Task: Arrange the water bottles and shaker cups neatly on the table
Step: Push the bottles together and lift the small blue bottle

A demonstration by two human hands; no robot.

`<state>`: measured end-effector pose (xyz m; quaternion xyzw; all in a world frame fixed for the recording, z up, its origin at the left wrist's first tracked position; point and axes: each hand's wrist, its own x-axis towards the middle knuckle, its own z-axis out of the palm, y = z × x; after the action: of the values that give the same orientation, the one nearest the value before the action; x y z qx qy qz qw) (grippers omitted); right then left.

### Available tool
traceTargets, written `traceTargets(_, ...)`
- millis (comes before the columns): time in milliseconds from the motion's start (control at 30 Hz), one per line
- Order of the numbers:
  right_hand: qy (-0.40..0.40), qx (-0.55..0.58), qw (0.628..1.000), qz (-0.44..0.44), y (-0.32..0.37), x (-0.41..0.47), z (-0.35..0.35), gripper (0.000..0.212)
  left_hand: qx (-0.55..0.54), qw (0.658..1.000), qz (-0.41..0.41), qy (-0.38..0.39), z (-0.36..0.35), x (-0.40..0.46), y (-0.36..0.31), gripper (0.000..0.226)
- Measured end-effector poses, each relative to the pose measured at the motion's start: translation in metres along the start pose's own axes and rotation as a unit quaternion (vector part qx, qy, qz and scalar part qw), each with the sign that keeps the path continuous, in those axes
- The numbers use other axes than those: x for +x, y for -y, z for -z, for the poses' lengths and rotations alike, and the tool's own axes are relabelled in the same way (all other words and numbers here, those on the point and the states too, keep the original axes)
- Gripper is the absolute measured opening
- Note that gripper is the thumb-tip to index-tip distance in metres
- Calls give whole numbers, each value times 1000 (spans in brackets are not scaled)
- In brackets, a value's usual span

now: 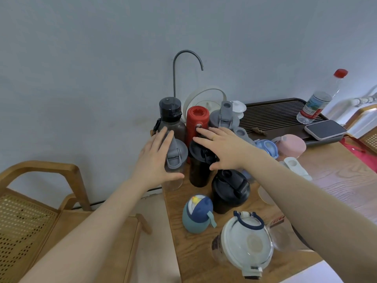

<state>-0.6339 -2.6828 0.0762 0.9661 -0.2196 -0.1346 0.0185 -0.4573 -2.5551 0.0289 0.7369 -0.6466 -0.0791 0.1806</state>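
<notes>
Left hand (155, 158) is cupping the clear shaker (175, 162) from its left side, fingers spread, touching but not closed around it. Right hand (222, 150) is lying flat and open over the black bottle (199, 172), gripping nothing. Both stand upright at the table's (336, 180) back-left corner, shaker grey-lidded, left hand nearer.

No legible text or labels anywhere
</notes>
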Motion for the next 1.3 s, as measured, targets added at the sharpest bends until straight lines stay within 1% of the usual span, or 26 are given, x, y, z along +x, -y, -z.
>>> traceTargets(33,18,-1,1000,-7,1,3,2,91,-6,1000,-6,0,0,0,0,109)
traceTargets(100,24,7,1000,-19,5,3,4,91,-6,1000,-15,-6,-1,-1,0,102)
traceTargets(200,-3,-17,999,-37,11,0,2,88,-7,1000,-20,-14,-4,-1,2,98)
traceTargets(267,-8,-34,998,-56,17,-3,2,85,-14,1000,-16,-6,-3,-1,3,98)
traceTargets(300,-24,-39,997,-62,21,-6,3,83,-18,1000,-17,-4,-2,-2,3,99)
traceTargets(333,-57,-40,996,-58,27,-10,5,79,-21,999,-23,-11,0,-4,3,98)
traceTargets(400,-146,-11,989,2,44,-18,11,62,-28,997,-42,-51,6,-13,0,89)
traceTargets(433,-143,34,988,41,55,-22,14,53,-33,996,-46,-74,9,-19,-1,82)
traceTargets(467,-95,92,989,69,65,-25,15,46,-41,994,-43,-92,12,-25,-1,76)
traceTargets(500,-14,124,989,85,72,-26,14,43,-49,992,-40,-105,14,-30,0,70)
traceTargets(533,71,112,987,92,77,-24,10,42,-56,992,-36,-111,13,-35,2,64)
traceTargets(567,126,81,984,98,80,-21,5,43,-60,991,-32,-114,12,-39,6,60)
traceTargets(600,161,51,980,101,82,-18,-1,46,-64,991,-26,-115,11,-43,9,56)
traceTargets(767,264,-10,959,107,90,-4,-25,72,-96,988,10,-119,-4,-67,17,47)
traceTargets(833,285,-40,952,104,94,-1,-30,77,-101,988,10,-114,-10,-73,16,44)
traceTargets(867,284,-48,952,104,95,-1,-33,75,-105,988,7,-113,-12,-75,15,43)
traceTargets(933,262,-46,958,102,96,-2,-37,67,-110,987,-2,-114,-15,-76,12,41)
traceTargets(1000,224,-26,970,93,92,-6,-34,60,-115,985,-14,-125,-14,-76,6,38)
traceTargets(1100,155,30,985,67,78,-20,-11,59,-130,977,-38,-163,-7,-70,-9,35)
traceTargets(1200,44,128,991,22,54,-54,27,57,-157,963,-81,-203,8,-57,-33,31)
traceTargets(1267,-50,199,979,-10,33,-87,54,53,-176,951,-119,-223,19,-46,-55,29)
traceTargets(1300,-104,232,967,-32,22,-105,65,51,-181,946,-137,-231,24,-40,-68,29)
